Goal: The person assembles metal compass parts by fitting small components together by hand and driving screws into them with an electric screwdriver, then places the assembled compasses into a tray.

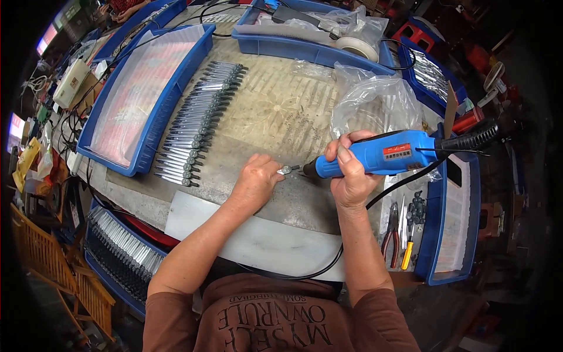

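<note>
My right hand (353, 170) is wrapped around a blue corded electric screwdriver (404, 151), held level with its dark nose pointing left. My left hand (258, 180) pinches a small silver metal piece with a dark end (287, 170), low over the work surface. That dark end lies close to the nose of the screwdriver; whether the two touch I cannot tell. Up and left of my left hand, a long slanting row of slim silver pieces with dark ends (196, 120) lies side by side. The rest of the held piece is hidden by my fingers.
Blue trays stand at the left (143, 154), far side (281, 45) and right (433, 234). Clear plastic bags (375, 100) lie behind the screwdriver. Pliers (392, 232), a yellow-handled screwdriver (407, 256) and dark fittings (417, 208) lie at right. A black cord loops past my right forearm.
</note>
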`<state>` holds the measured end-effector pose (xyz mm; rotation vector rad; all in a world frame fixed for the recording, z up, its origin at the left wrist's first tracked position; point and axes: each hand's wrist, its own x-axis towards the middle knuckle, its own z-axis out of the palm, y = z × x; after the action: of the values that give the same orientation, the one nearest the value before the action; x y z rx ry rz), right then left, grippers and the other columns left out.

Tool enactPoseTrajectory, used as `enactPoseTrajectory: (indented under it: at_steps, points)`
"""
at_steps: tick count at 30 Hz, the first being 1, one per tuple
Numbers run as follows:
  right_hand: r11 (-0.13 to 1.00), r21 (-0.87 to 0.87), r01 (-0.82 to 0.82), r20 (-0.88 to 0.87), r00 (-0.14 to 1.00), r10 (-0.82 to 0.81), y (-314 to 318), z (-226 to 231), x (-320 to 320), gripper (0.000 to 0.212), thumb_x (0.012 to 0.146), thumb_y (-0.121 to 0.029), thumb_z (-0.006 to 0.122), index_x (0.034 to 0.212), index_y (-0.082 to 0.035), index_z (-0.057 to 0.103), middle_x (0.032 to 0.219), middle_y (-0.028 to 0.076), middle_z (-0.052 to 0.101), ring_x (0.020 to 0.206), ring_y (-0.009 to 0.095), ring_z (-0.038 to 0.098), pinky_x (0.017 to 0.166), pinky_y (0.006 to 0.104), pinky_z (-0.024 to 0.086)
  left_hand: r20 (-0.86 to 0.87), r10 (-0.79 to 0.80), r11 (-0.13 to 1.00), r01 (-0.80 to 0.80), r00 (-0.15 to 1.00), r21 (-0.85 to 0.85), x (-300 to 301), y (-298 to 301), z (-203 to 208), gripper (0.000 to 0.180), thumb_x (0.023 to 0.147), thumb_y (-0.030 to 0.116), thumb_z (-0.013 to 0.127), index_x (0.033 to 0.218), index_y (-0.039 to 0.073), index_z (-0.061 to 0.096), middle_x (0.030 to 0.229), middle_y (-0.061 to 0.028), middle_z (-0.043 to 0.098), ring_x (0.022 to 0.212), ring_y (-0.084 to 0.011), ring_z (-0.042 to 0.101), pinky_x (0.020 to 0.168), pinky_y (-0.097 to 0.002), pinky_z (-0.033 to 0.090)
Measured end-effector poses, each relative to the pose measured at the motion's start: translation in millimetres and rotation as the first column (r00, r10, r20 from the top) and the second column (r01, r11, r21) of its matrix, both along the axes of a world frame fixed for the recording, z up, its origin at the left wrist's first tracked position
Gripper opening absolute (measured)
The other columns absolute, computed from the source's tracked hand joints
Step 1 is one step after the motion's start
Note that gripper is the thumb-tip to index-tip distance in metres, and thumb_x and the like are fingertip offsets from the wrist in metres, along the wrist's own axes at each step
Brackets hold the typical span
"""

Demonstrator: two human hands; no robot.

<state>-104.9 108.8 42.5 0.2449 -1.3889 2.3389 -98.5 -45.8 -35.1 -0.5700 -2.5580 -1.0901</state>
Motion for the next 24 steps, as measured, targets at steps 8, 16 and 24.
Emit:
enactPoseTrajectory:
  at_steps: [8, 16, 24]
  points:
    - [0.999, -0.026, -0.040, -0.031, 0.999, 0.040, 3.1, 0.7, 1.2, 0.030, 0.068, 0.007, 0.057, 0.094, -0.001, 0.045, 0.077, 0.006, 0.048, 0.064, 0.012, 0.051, 0.056, 0.0277, 0.045, 0.006, -0.009, 1.000, 0.009, 1.000, 0.006, 0.9, -0.4, 2.6, 0.023, 0.061, 0.005, 0.069, 0.082, 0.001, 0.061, 0.076, -0.0094, 0.057, 0.073, -0.0268, 0.054, 0.065, -0.0341, 0.044]
    - [0.998, -0.054, -0.024, -0.007, 1.000, 0.024, 2.1, 1.6, 1.0, 0.029, 0.069, 0.007, 0.057, 0.094, 0.000, 0.045, 0.075, 0.005, 0.048, 0.061, 0.011, 0.050, 0.055, 0.0265, 0.045, -0.101, 0.025, 0.997, -0.033, 0.995, -0.071, -0.3, -0.9, -2.4, 0.017, 0.065, 0.001, 0.066, 0.081, 0.000, 0.060, 0.074, -0.0106, 0.056, 0.072, -0.0277, 0.054, 0.065, -0.0346, 0.044]
    - [0.998, -0.053, -0.035, -0.016, 0.999, 0.034, 4.9, -0.8, -1.7, 0.026, 0.068, 0.006, 0.057, 0.091, 0.001, 0.047, 0.076, 0.005, 0.050, 0.062, 0.012, 0.052, 0.054, 0.0271, 0.046, -0.100, 0.030, 0.997, -0.037, 0.995, -0.063, -1.8, 0.0, 0.3, 0.017, 0.066, 0.001, 0.065, 0.081, 0.000, 0.060, 0.074, -0.0104, 0.056, 0.072, -0.0275, 0.054, 0.064, -0.0344, 0.044]
